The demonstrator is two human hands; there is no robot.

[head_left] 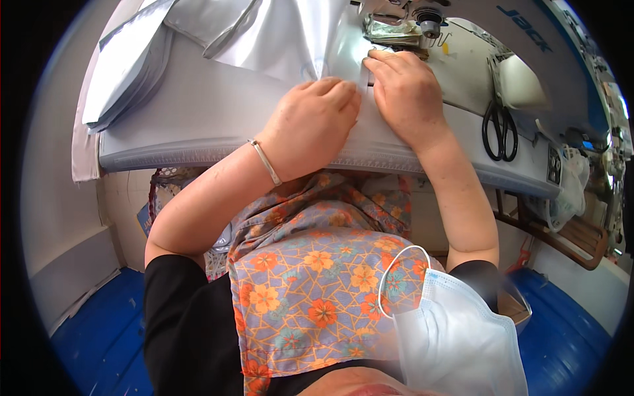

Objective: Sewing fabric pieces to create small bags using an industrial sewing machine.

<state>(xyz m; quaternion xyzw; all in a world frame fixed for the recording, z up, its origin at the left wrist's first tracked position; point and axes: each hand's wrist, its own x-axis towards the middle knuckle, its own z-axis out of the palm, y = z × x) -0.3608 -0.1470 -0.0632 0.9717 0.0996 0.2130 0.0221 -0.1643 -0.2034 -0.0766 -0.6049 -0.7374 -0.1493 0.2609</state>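
Note:
Shiny silver-white fabric lies across the sewing table, with folds drawn together toward my left hand. That hand is closed on the near edge of the cloth, its fingers curled under and partly hidden. Further right, my right hand has its fingers pressed together at the cloth's right edge, just in front of the sewing machine's needle area. Its fingertips seem to pinch the fabric there, though the thumb is hidden. The white sewing machine arches over the right side.
Black-handled scissors lie right of my right hand. A stack of silvery cut pieces hangs near the table's left end. Along the front edge runs a ruler strip. A clear plastic bag hangs at the right corner.

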